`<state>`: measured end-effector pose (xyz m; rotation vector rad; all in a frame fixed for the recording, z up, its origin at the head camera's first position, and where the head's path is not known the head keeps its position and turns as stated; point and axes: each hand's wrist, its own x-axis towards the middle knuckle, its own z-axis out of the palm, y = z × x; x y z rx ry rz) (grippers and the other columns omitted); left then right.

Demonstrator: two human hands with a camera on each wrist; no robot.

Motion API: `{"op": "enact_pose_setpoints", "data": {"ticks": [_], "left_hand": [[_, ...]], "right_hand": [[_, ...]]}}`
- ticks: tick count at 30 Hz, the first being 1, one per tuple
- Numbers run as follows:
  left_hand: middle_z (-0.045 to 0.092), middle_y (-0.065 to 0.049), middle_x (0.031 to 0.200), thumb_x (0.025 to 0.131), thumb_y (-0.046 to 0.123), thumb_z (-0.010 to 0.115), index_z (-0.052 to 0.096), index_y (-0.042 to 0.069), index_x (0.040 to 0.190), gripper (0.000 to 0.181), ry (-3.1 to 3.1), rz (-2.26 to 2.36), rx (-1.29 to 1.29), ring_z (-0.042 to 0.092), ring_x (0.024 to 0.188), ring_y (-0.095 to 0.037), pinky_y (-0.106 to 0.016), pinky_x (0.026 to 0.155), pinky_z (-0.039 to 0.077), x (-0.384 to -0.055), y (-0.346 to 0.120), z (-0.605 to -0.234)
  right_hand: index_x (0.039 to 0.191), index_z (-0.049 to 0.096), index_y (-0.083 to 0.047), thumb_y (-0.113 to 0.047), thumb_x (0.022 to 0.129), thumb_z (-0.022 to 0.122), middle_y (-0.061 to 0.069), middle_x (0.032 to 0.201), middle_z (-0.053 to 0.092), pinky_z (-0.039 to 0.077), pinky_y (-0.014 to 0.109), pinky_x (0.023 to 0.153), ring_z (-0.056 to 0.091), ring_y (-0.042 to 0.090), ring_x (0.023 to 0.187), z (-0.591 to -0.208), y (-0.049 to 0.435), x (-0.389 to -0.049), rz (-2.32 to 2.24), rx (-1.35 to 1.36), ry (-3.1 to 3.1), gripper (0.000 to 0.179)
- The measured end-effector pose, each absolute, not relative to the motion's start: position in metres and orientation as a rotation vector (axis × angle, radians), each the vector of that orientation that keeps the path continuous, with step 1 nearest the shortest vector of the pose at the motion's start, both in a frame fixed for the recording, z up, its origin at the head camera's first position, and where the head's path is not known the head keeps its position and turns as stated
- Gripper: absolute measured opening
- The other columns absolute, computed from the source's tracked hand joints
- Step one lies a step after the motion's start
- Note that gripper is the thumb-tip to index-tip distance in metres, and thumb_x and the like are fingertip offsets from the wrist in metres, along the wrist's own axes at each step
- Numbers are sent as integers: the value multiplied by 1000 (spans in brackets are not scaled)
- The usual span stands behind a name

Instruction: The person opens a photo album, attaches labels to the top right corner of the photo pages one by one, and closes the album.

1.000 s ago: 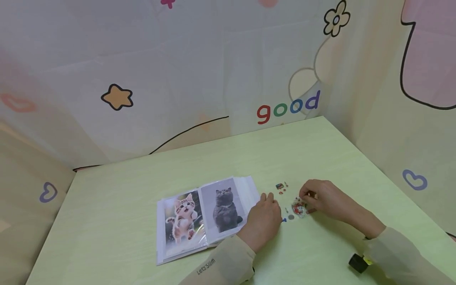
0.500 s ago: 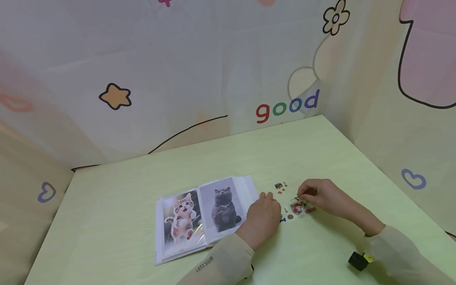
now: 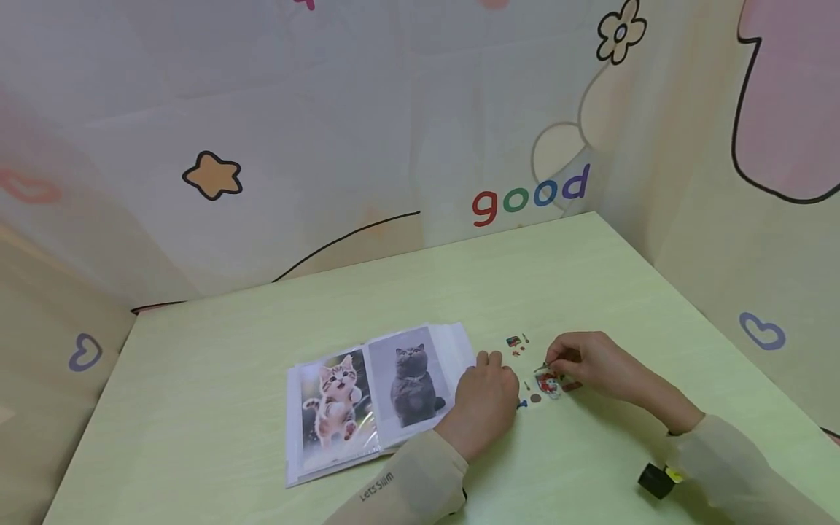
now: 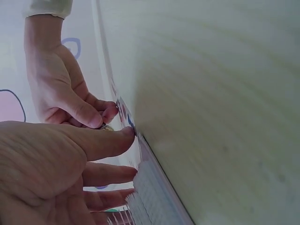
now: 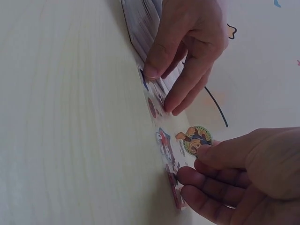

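A round sticker (image 5: 200, 138) is pinched by the right hand (image 3: 590, 362) just above the sticker sheet (image 3: 528, 375), apparently steadied by the left hand (image 3: 485, 397) with fingers extended; peeling seems in hand, a clean lift called for.

— What stands behind the pale green tabletop (image 3: 216, 379)?
— A light backdrop (image 3: 315, 124), with an orange star (image 3: 213, 176) outlined in black toward the left and "good" lettering (image 3: 531, 195) in red, green, blue and purple just above the tabletop's far edge.
— And higher up?
— A cream flower (image 3: 620, 32), also black-edged, right of centre.
— The sides?
— A purple heart on the left (image 3: 85, 352), another on the right (image 3: 762, 331), and a large pink shape (image 3: 787, 102) at upper right.
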<state>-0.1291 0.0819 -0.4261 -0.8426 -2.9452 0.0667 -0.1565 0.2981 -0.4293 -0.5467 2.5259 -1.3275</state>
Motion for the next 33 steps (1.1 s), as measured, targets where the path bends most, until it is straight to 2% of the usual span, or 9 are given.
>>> {"op": "enact_pose_setpoints", "data": {"ticks": [5,9,13,17,20,26,33], "left_hand": [[55,-2,94,93,27,74,71,11,83,19,-2943,75,-830,49,87,-17,-24,63,46,-127,81,-426],[55,0,92,93,42,76,71,12,90,31,-2913,108,-836,48,86,-16,-24,68,46,-122,78,-422],[63,-1,101,90,50,77,73,12,100,39,-2823,121,-842,56,96,-18,-26,78,51,-116,66,-418],[68,-7,123,92,46,76,73,8,117,46,-2794,34,-824,62,120,-25,-32,97,52,-113,48,-412],[67,-10,131,93,41,76,71,4,125,48,-2794,-53,-811,61,127,-29,-36,104,50,-111,35,-408],[65,-15,135,96,33,74,67,-1,131,49,-2759,-174,-786,58,131,-33,-40,110,45,-108,11,-404],[62,-20,138,95,28,76,64,-4,133,51,-2750,-317,-733,56,133,-38,-45,109,46,-103,-15,-401]], "right_hand": [[96,68,0,6,96,66,7,88,70,62,31,65,67,21,81,-431,298,-156,-1336,-524,2520,6],[96,69,-4,5,95,69,4,88,69,60,28,64,65,17,79,-429,299,-155,-1277,-560,2627,8],[94,72,-7,2,93,73,0,88,71,56,25,64,63,12,77,-424,299,-156,-1188,-660,2765,10],[95,73,-8,2,92,75,0,90,72,55,24,66,64,13,76,-419,297,-159,-1163,-714,2803,10],[95,74,-9,2,91,75,0,89,72,56,24,67,65,14,76,-417,295,-161,-1150,-738,2823,11],[96,75,-8,0,92,75,0,90,72,56,24,68,65,17,76,-411,287,-165,-1138,-796,2817,10],[98,75,-9,-2,96,71,-2,93,72,56,24,69,66,23,79,-403,274,-170,-1146,-814,2788,8]]}}
